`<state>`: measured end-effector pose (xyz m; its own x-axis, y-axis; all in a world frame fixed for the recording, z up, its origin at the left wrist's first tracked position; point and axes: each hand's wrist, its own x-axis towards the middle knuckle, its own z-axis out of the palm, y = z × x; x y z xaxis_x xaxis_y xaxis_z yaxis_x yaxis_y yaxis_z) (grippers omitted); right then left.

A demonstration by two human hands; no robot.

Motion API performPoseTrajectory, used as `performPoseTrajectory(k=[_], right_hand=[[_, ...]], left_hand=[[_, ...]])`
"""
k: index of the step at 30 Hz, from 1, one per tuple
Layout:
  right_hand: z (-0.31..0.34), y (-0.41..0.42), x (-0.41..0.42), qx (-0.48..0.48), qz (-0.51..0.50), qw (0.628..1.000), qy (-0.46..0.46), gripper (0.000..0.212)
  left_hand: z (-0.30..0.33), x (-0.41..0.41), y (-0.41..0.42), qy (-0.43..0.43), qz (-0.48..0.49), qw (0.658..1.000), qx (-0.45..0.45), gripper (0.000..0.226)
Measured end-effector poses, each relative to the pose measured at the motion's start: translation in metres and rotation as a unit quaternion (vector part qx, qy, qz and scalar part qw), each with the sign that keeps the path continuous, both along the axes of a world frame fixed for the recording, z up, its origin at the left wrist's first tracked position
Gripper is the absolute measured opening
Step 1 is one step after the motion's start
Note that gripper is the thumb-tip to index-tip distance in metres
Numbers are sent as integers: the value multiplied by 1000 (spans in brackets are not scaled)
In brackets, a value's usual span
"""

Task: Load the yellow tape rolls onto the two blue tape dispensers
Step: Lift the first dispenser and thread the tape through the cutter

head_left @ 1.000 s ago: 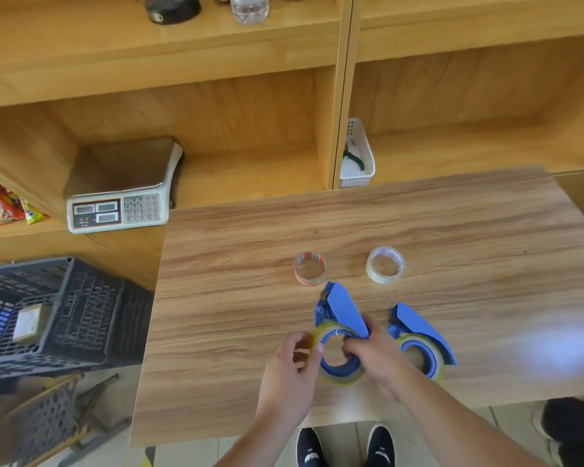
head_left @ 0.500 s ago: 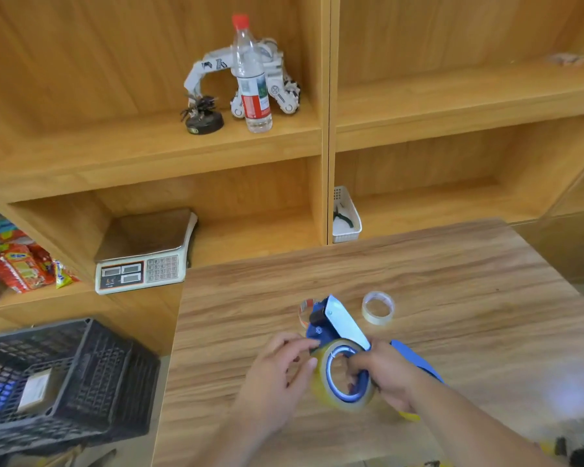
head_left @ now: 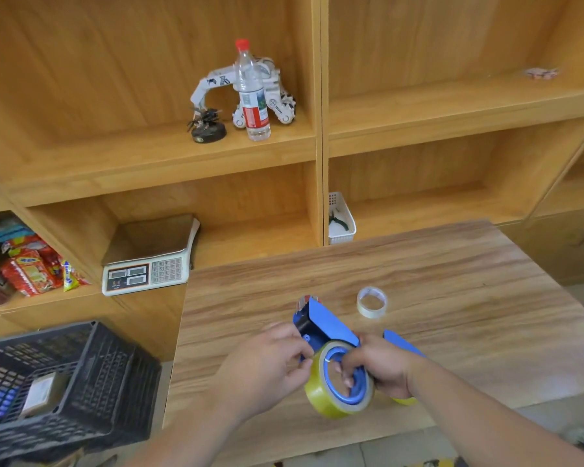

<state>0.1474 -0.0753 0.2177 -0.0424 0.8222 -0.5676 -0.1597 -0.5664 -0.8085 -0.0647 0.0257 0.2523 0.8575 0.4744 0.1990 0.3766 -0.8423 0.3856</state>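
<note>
While the left hand (head_left: 267, 362) pinches the yellow tape roll (head_left: 334, 396) at lower centre, right hand (head_left: 381, 365) fingers hook through its core on the blue dispenser (head_left: 327, 323); light, rigid, sticky-edged, so best held by the rim.

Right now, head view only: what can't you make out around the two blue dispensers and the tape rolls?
- Second blue plastic dispenser: mostly behind the right hand; only its top and a yellow sliver show.
- Striped small tape roll: hidden behind the raised blue dispenser; only an edge shows.
- Loose end of the yellow tape roll: the left hand covers it.
- Price scale display: too small to read.
</note>
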Motion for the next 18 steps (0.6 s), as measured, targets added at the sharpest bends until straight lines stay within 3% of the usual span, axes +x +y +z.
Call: performPoseTrajectory(k=[4,8,14,18], right_hand=[[2,-9,-3,5,8,1000,12,15],[-2,-19,0,-9,23,999,26,12],[1,-29,1,-32,68,996,36,16],[0,-35,0,-64,101,992,48,25]], left_hand=[[2,2,-17,6,47,999,-25,15],[7,2,-25,31,30,996,-72,26],[7,-1,-32,139,-9,990,32,27],[3,-6,-34,157,-78,975,135,25]])
